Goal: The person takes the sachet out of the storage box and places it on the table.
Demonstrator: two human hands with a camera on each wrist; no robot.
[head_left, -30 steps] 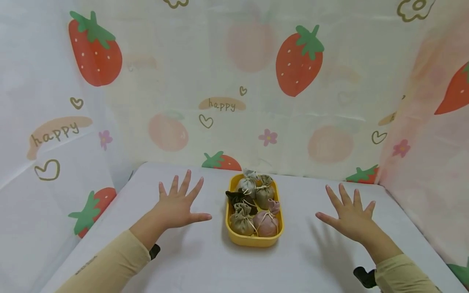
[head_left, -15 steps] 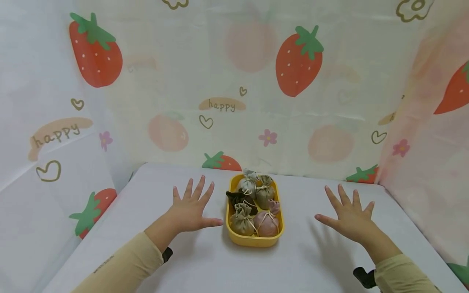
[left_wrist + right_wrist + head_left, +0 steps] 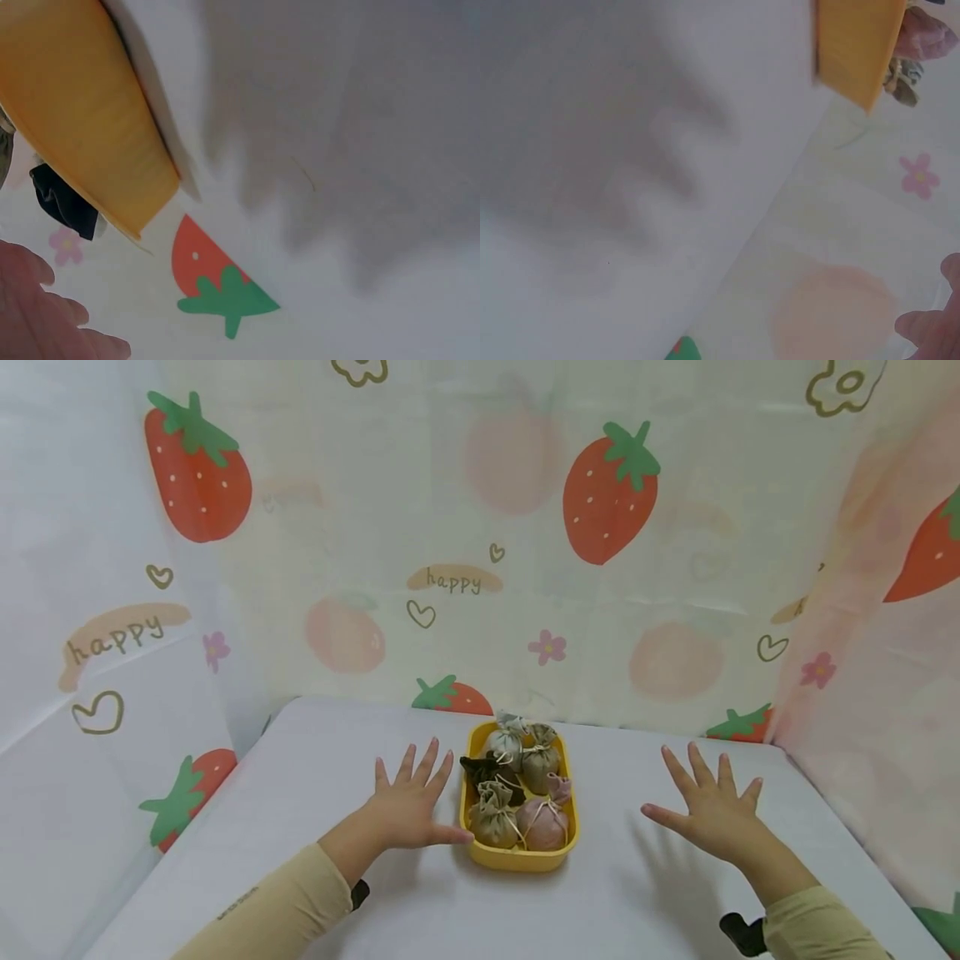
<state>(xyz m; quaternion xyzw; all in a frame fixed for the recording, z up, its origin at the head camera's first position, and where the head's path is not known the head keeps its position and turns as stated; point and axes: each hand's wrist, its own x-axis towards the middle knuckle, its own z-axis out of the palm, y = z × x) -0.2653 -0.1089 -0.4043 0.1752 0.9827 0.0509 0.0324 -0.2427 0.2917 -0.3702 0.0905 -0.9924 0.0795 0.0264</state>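
Observation:
A yellow plastic basket (image 3: pixel 525 860) stands mid-table holding several small drawstring pouches. At its back are a pale grey pouch (image 3: pixel 504 745) and an olive-brown pouch (image 3: pixel 540 767); a black pouch (image 3: pixel 483 768) lies on the left side. In front sit a khaki pouch (image 3: pixel 492 822) and a pink pouch (image 3: pixel 543 825). My left hand (image 3: pixel 405 810) is spread wide just left of the basket, its thumb tip overlapping the rim in the head view. My right hand (image 3: pixel 716 814) hovers farther off to the right, fingers spread, holding nothing.
White cloth covers the table (image 3: pixel 600 910). A printed curtain (image 3: pixel 465 510) with strawberries, flowers and hearts rises behind the table and along both sides. Black wrist-camera mounts (image 3: pixel 742 935) show at the cuffs, and the hands cast shadows on the cloth.
My left hand has moved right, up to the basket's left side, still spread. The right hand has barely shifted. The pouches and basket keep their places.

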